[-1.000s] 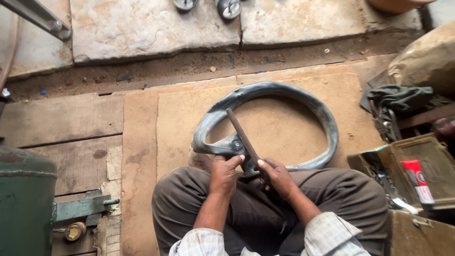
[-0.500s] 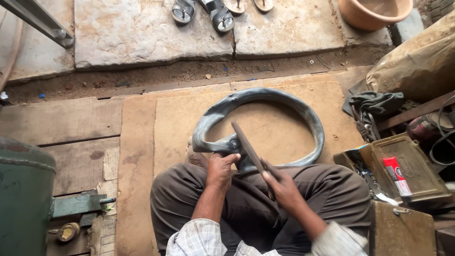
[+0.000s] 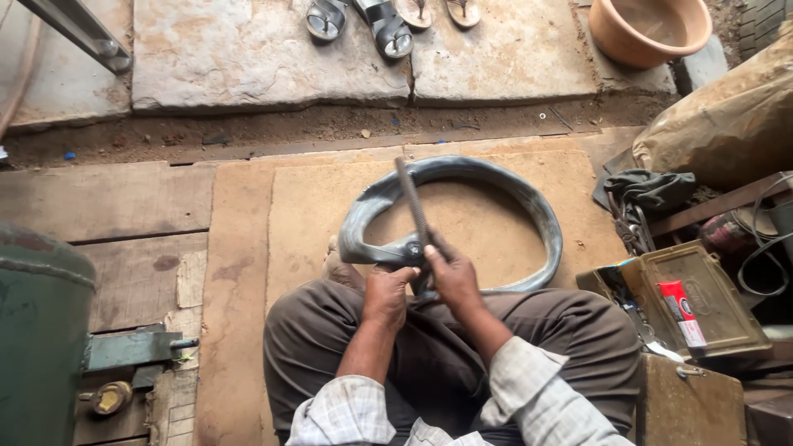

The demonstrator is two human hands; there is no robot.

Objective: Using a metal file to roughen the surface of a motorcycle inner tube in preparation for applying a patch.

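Note:
A dark grey rubber inner tube [image 3: 520, 198] lies in a loop on a wooden board [image 3: 306, 206] in front of my knees. My left hand [image 3: 387, 293] pinches the near part of the tube against my lap. A long flat metal file [image 3: 410, 201] rests on that spot and points away from me. My right hand [image 3: 450, 277] grips the file at its near end. Both forearms wear checked sleeves, and my legs are in brown trousers.
A green metal tank [image 3: 37, 330] stands at the left. An open metal toolbox [image 3: 702, 301] with a red tube sits at the right, beside a rag [image 3: 652, 188] and a sack [image 3: 727, 124]. Sandals [image 3: 380, 21] and a clay-coloured basin [image 3: 648, 29] lie on the stone slabs beyond.
The file has swung from pointing up-left to nearly straight away from me, and my right hand moved forward along the tube. The camera has tilted, showing more of the slabs.

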